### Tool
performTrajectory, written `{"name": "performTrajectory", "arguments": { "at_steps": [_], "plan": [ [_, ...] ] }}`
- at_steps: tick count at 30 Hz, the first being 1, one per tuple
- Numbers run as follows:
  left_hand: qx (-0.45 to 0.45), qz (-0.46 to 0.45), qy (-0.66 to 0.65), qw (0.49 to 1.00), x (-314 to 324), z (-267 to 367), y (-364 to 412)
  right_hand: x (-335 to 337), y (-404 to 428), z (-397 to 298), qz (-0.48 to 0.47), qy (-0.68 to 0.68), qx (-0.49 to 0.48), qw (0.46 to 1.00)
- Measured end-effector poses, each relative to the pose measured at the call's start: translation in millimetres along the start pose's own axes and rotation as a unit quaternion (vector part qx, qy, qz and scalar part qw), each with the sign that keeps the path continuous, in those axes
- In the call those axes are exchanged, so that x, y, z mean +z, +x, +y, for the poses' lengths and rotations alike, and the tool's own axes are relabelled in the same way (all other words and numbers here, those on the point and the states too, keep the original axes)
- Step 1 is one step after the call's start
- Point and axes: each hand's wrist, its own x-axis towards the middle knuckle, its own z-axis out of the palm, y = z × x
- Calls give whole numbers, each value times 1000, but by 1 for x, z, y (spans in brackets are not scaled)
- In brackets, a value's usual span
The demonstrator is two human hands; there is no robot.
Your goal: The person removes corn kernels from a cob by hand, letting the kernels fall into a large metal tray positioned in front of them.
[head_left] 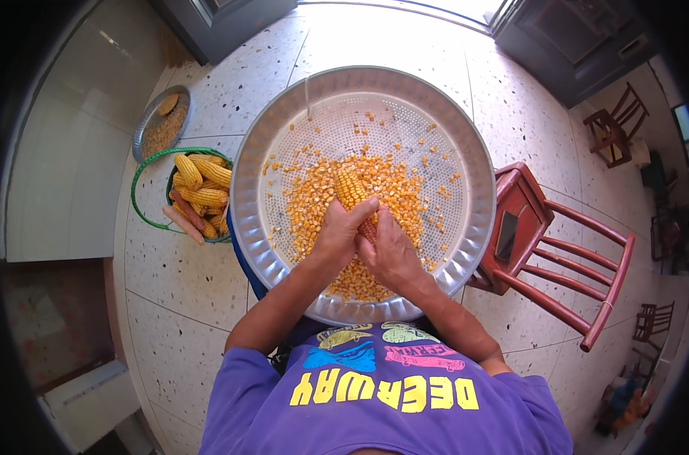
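Note:
My left hand (340, 226) and my right hand (391, 248) are close together, both gripping one ear of dried corn (350, 186). Yellow kernels cover its upper part, which points away from me. Reddish bare cob shows between my hands, and my fingers hide some of the ear. Beneath them is a wide round metal sieve pan (367, 85) with a perforated bottom and fluted wall. Loose corn kernels (313, 199) are heaped around its middle, thinning out towards the far side.
Left of the pan, a green-rimmed basket (137, 190) holds several corn ears (208, 196) and stripped cobs (185, 224). Behind it lies a smaller metal pan (185, 102) of grain-like material. A red wooden chair (569, 267) with a dark flat phone-like object (506, 236) stands right.

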Motion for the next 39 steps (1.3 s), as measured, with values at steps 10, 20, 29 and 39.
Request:
{"name": "performTrajectory", "arguments": {
  "at_steps": [10,20,29,39],
  "plan": [
    [16,-56,-9,998,-12,0,-2,1,3,4,-48,128,49,989],
    [3,1,-38,999,-1,6,-8,0,1,-11,-30,-2,43,999],
    [37,-66,-35,997,-13,2,-3,-14,16,2,-87,58,11,995],
    [-1,-96,-45,994,-18,25,-1,-30,27,14,-135,232,102,958]
  ]
}}
